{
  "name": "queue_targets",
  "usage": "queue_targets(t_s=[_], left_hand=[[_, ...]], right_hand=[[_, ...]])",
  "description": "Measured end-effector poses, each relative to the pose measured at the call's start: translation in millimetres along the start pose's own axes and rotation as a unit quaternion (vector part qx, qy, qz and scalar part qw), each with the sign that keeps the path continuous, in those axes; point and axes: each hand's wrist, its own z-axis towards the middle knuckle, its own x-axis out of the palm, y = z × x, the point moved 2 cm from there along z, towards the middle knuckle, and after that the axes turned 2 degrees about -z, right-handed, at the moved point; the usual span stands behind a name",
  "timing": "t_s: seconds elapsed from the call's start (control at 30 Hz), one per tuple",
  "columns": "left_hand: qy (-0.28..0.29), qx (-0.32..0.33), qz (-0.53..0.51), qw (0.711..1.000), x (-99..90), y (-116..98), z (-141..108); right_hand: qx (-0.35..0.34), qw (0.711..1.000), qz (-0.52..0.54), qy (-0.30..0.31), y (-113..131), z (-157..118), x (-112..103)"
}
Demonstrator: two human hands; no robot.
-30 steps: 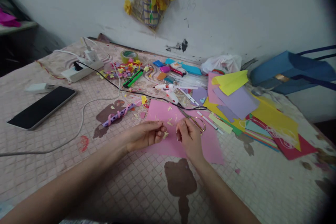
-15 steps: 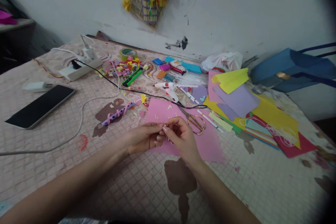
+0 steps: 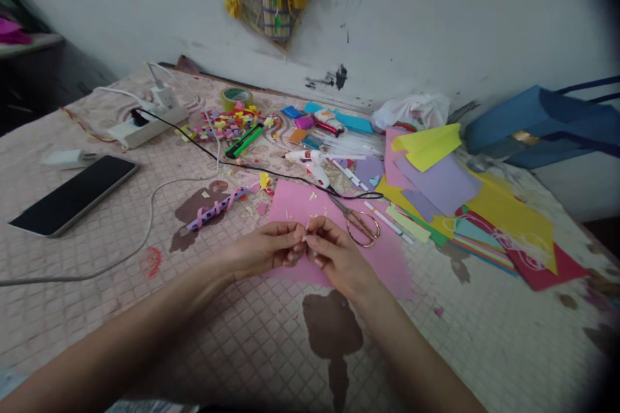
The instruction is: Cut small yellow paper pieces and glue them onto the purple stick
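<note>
My left hand (image 3: pixel 274 246) and my right hand (image 3: pixel 336 251) meet fingertip to fingertip above a pink sheet (image 3: pixel 382 269). Both are closed in a pinch around a tiny pale piece (image 3: pixel 305 237), too small to name. Just right of my right hand lie gold-handled scissors (image 3: pixel 362 227), partly on the pink sheet. Left of my left hand rests a purple spotted paper roll (image 3: pixel 217 208) wound with a pink strip. Behind the hands a white glue gun (image 3: pixel 314 169) lies on its side with its black cord.
A phone (image 3: pixel 75 197) and a white power strip (image 3: pixel 148 128) are at the left, with cables crossing the table. Small paper cutouts (image 3: pixel 227 122), a green cutter (image 3: pixel 245 141) and tape (image 3: pixel 236 99) lie behind. Coloured sheets (image 3: pixel 438 184) and a blue bag (image 3: pixel 542 126) are at the right.
The fingers of my right hand have shifted slightly and turned around the tiny piece. My left fingers have straightened a little. Objects on the table stay in place.
</note>
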Motion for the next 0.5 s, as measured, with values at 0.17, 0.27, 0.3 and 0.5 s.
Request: queue_targets(t_s=[0.17, 0.27, 0.3, 0.5], left_hand=[[0.008, 0.007, 0.057, 0.998, -3.7, 3.7, 0.9], [0.01, 0.011, 0.052, 0.999, -4.9, 4.8, 2.3], [0.007, 0.01, 0.043, 0.999, -4.6, 4.5, 2.5], [-0.003, 0.014, 0.013, 1.0, 0.8, -1.8, 1.3]], right_hand=[[0.028, 0.999, 0.015, -0.001, -3.1, -0.2, -1.6], [0.024, 1.0, 0.003, 0.001, -2.6, 0.1, -0.4], [0.017, 1.0, 0.0, 0.003, -1.7, 0.1, 0.3], [-0.031, 0.999, -0.011, -0.009, 2.2, -1.1, 1.6]])
